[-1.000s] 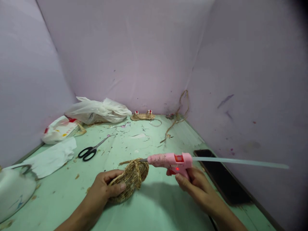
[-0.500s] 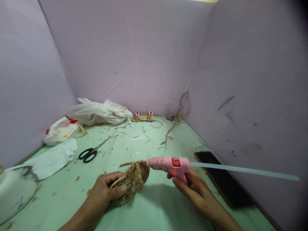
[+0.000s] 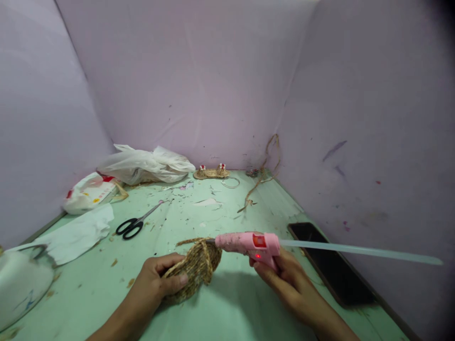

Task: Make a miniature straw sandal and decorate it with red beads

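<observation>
My left hand point(image 3: 158, 282) grips a small slipper of braided straw cord point(image 3: 194, 274) by its near end, thumb on top. A strap of the same braid crosses it, and a loose cord end sticks out to the left at its far edge. My right hand point(image 3: 287, 284) is wrapped round the handle of a pink glue gun point(image 3: 245, 242), whose red light is lit. The gun's metal nozzle meets the slipper near the top of the strap; the exact contact spot is hidden. A long clear glue stick point(image 3: 359, 251) juts from the gun's back to the right.
Black-handled scissors point(image 3: 137, 222) lie left of centre, near a white cloth or paper point(image 3: 80, 234). Plastic bags point(image 3: 149, 165), small straw slippers with beads point(image 3: 212, 174), a metal ring point(image 3: 231, 183) and twine point(image 3: 256, 187) sit at the back. A phone point(image 3: 334, 265) lies right, a white container point(image 3: 23, 289) left.
Almost nothing differs. The glue gun has shifted very slightly to the left against the slipper; both hands keep their hold.
</observation>
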The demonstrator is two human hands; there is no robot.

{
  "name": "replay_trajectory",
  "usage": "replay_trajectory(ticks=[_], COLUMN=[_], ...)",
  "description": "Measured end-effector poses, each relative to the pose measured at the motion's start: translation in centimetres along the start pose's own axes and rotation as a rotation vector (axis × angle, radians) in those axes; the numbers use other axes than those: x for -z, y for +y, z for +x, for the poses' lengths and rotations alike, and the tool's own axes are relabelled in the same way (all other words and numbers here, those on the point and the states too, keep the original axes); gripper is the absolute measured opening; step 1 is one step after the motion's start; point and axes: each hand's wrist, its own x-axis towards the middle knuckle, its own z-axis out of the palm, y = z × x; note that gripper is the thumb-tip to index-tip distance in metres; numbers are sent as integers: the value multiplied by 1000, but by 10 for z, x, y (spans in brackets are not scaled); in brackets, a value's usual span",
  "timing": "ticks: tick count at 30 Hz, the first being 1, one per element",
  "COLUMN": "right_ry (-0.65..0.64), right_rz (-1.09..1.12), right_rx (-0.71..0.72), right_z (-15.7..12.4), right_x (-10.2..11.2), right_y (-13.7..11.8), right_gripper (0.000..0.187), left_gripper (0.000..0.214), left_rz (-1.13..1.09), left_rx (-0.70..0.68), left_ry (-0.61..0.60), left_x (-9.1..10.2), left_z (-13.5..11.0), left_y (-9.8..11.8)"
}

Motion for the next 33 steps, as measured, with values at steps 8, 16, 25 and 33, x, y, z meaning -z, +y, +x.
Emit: replay_trajectory(ticks=[8, 16, 25, 33], right_ry=[-29, -105, -69, 40], right_rz=[-69, -6, -72, 0], right_rx=[66, 169, 83, 1], right_z=[2, 6, 2, -3], right_x=[3, 8, 6, 2], right_y=[1, -14, -14, -4], right_gripper=[23, 32, 30, 30], left_gripper=[33, 40, 38, 33], left_rz=[-1, -3, 19, 105], left_rx=[0, -17, -40, -116], left_ry=[19, 16, 7, 56], left_x=[-1, 1, 2, 1], left_z=[-1, 1, 2, 1], left_y=[1, -2, -3, -4])
